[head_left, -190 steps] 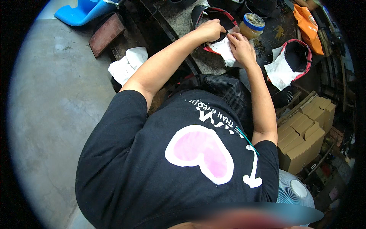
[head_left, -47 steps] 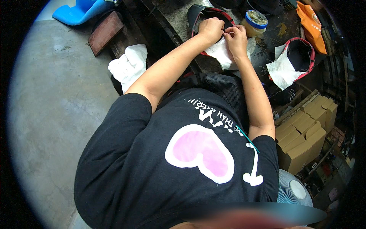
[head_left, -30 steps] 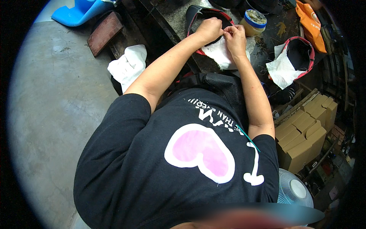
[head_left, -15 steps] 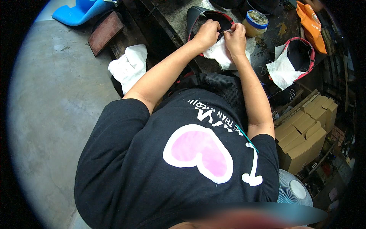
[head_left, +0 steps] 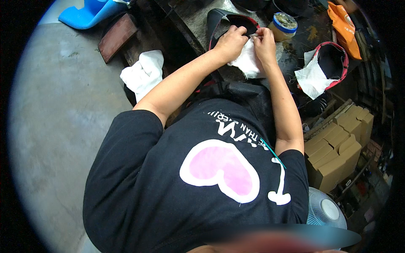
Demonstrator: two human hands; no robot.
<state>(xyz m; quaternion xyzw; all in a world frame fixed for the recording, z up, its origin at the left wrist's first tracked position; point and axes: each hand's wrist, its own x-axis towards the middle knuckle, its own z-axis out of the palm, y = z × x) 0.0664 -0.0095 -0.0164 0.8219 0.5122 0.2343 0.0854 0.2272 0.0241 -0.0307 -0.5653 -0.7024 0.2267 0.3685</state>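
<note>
A black shoe-shaped piece with a red rim point(head_left: 222, 20) lies on the dark workbench point(head_left: 190, 14) ahead of me. White cloth point(head_left: 249, 63) bulges out of it under my hands. My left hand point(head_left: 230, 42) grips the piece at its rim, fingers curled over the edge. Right beside it, my right hand point(head_left: 265, 42) pinches the white cloth at the same edge. The two hands nearly touch, and the fingertips are partly hidden against the dark opening.
A second black and red piece stuffed with white paper point(head_left: 325, 67) lies to the right, near a blue-rimmed jar point(head_left: 284, 26) and an orange bag point(head_left: 344, 25). Cardboard boxes point(head_left: 337, 147) and a fan point(head_left: 324, 211) stand lower right. Crumpled white cloth point(head_left: 143, 71) and a blue plastic item point(head_left: 90, 12) lie left, above grey floor.
Both hands have shifted slightly up onto the rim of the black piece and drawn closer together. The piece now stands more tilted than several seconds ago.
</note>
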